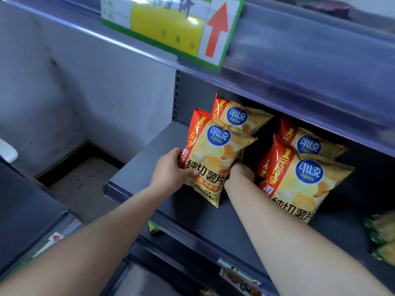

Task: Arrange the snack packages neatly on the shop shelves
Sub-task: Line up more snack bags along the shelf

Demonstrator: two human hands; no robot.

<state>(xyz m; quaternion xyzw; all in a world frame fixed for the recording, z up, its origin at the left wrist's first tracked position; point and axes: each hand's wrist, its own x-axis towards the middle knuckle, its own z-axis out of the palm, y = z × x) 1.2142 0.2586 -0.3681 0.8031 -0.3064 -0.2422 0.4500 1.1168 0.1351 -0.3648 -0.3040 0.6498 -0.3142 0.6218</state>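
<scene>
**Q:** Clearances, ref = held bag?

**A:** Held bag (215, 159) is over the grey shelf (136, 163), tilted, top leaning back and to the R. Its bottom corner sits low by the front lip; contact w/ the deck is not clear.
- L of held bag: bare deck out to the shelf's L end and the slotted upright (177, 95).
- Above held bag: upper rail (299, 67) w/ a green-yellow price tag (171, 28) bearing a red arrow.
- R of held bag: a narrow gap taken up by the R forearm, then the next stack.

**Q:** Hand pose?

**A:**
- L hand (171, 167) grips the held bag's lower L edge. Thumb lies across the front print, fingers go behind the pack.
- R hand (241, 173) is at the held bag's lower R edge, knuckles up. Fingers are tucked behind the pack and hidden, so its grip cannot be told.
- Both forearms are extended and enter from below the held bag.

**Q:** Qty?

**A:**
- Orange-yellow chip bags: 4 plainly seen.
  - The held bag.
  - 1 rear bag (237, 118) directly behind it, touching.
  - 1 front R bag (303, 184) to its R.
  - 1 rear R bag (310, 144) behind that one.
- A red edge shows betw. the held bag and the front R bag. Whether it is a 5th pack cannot be told.
- Green packs (382, 236): far R of the held bag, blurred and cut by the frame edge, so no count.
- Hands: 2.
</scene>
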